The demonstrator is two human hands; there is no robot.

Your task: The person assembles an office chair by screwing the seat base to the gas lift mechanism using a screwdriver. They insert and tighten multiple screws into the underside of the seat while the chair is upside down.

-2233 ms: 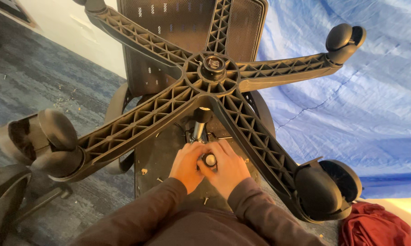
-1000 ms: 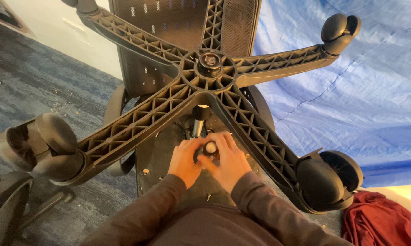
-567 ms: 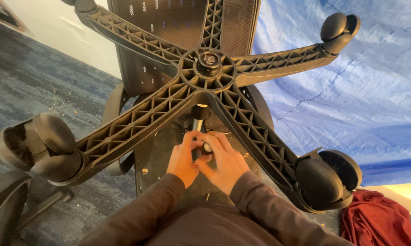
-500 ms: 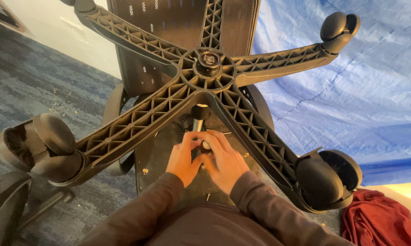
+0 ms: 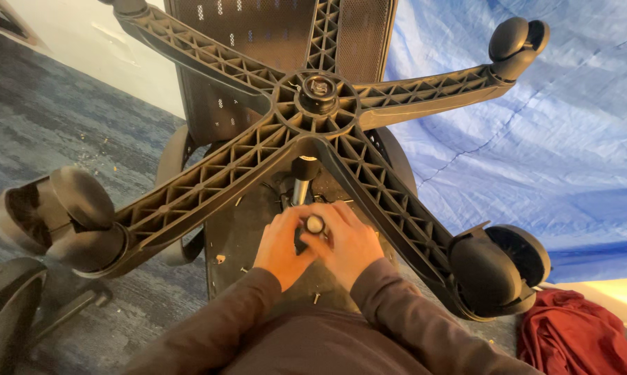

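An office chair lies upside down, its black five-arm base (image 5: 318,104) pointing up at me with castors (image 5: 497,274) on the arm ends. Under the base, a metal gas column (image 5: 300,189) runs down to the seat underside (image 5: 244,236). My left hand (image 5: 280,244) and my right hand (image 5: 348,243) are pressed together on a small black knob with a pale round end (image 5: 315,224), which sits just in front of the column. Both hands wrap around it; what the knob attaches to is hidden by my fingers.
A blue tarp (image 5: 536,139) covers the floor to the right. A red cloth (image 5: 577,344) lies at the lower right. Grey carpet (image 5: 63,132) with small debris lies to the left, and part of another black chair (image 5: 8,305) sits at the lower left. Small screws dot the seat underside.
My fingers, spread and lifted over the knob half a second ago, have closed around it again, so the pale end shows between my hands. The chair has stayed in place.
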